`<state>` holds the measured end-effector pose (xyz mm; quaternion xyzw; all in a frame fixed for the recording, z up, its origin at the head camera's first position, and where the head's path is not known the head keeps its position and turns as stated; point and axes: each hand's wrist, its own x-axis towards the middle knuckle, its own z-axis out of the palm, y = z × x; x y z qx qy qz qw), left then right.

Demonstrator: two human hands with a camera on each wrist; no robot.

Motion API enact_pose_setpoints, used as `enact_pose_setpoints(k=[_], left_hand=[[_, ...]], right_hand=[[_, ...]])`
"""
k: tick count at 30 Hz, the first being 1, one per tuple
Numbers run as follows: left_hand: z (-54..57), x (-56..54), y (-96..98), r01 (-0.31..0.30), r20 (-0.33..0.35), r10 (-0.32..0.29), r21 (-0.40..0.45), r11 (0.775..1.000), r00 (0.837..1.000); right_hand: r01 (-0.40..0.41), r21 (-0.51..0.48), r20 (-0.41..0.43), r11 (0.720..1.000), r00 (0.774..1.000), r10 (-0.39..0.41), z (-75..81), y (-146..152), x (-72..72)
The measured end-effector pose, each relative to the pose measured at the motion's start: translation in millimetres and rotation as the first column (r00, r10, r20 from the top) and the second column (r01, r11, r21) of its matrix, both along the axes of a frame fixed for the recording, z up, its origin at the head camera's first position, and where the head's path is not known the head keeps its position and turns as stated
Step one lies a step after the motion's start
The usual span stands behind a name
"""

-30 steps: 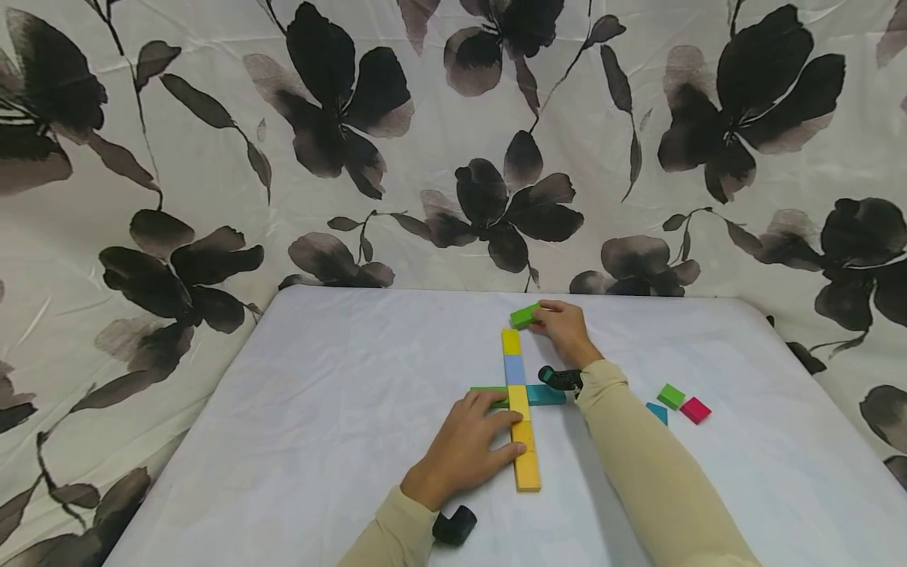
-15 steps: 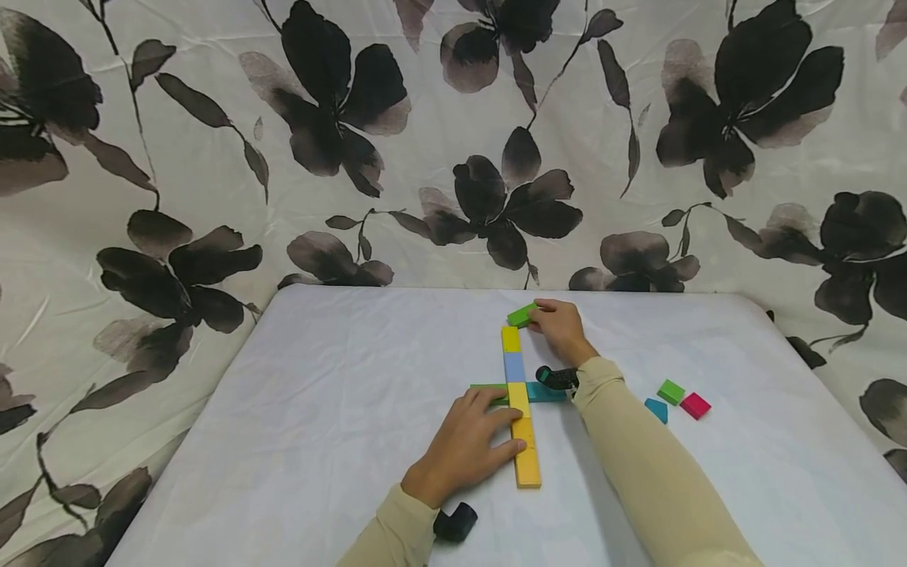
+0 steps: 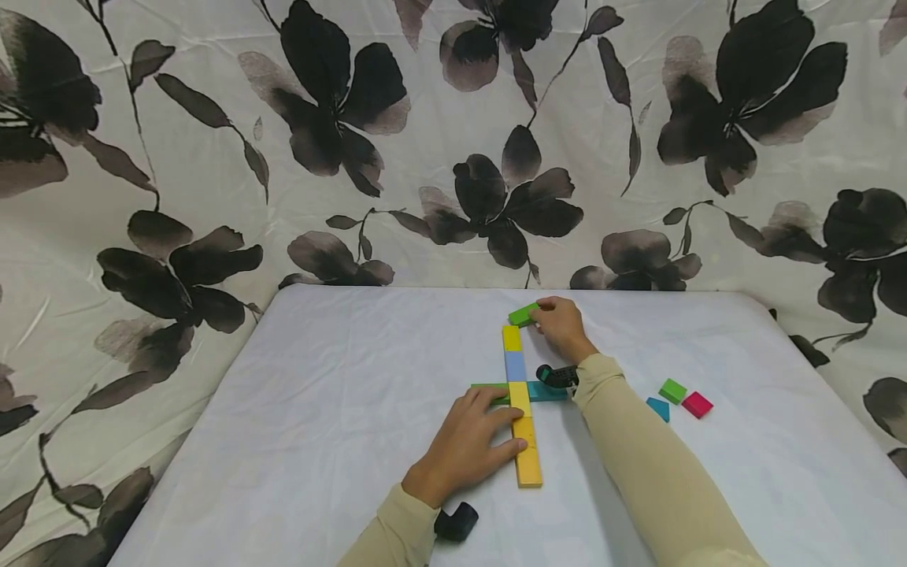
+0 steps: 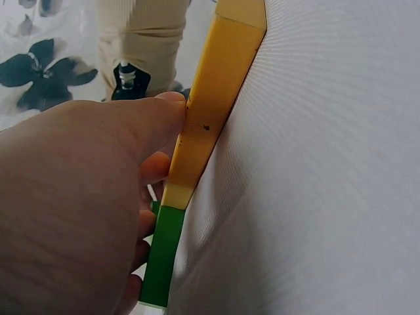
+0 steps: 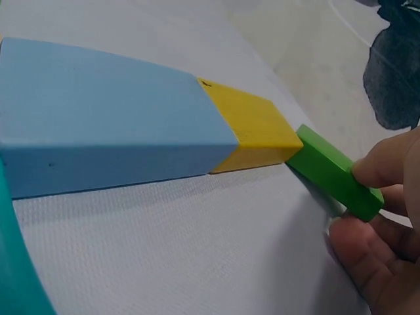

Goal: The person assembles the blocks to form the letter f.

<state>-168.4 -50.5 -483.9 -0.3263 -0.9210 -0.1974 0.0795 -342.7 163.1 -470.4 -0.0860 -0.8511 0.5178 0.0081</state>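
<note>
My right hand (image 3: 564,327) pinches a green block (image 5: 333,172) between thumb and fingers at the far end of a row of blocks. That block lies slanted, its near corner at the end of a small yellow block (image 3: 511,339). Below come a light blue block (image 3: 514,366) and a run of yellow-orange blocks (image 3: 528,468). A green block (image 4: 161,256) sticks out left of the row, partly hidden by fingers, and a teal block (image 3: 549,392) to the right. My left hand (image 3: 464,449) rests against the row's left side, thumb and fingertips touching the yellow-orange and green blocks.
On the white-covered table (image 3: 319,394), right of my right forearm, lie a small green block (image 3: 672,390), a red block (image 3: 697,405) and a blue block (image 3: 658,409), partly hidden by the sleeve. A floral cloth (image 3: 425,142) hangs behind the table.
The green block in my right hand has shifted very slightly left and toward the row's far end. My left hand stays in place on the blocks.
</note>
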Motion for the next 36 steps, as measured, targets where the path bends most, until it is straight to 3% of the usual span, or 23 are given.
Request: enact_pose_setpoints(k=[13, 36], left_hand=[[0.7, 0.8, -0.9, 0.002, 0.004, -0.002, 0.003, 1.0, 1.0], [0.5, -1.1, -2.2, 0.0, 0.024, 0.001, -0.012, 1.0, 1.0]], right_hand=[[0.016, 0.093, 0.002, 0.996, 1.0, -0.016, -0.3, -4.5, -0.6], [0.0, 0.157, -0.02, 0.988, 1.0, 0.004, 6.3, -9.2, 3.4]])
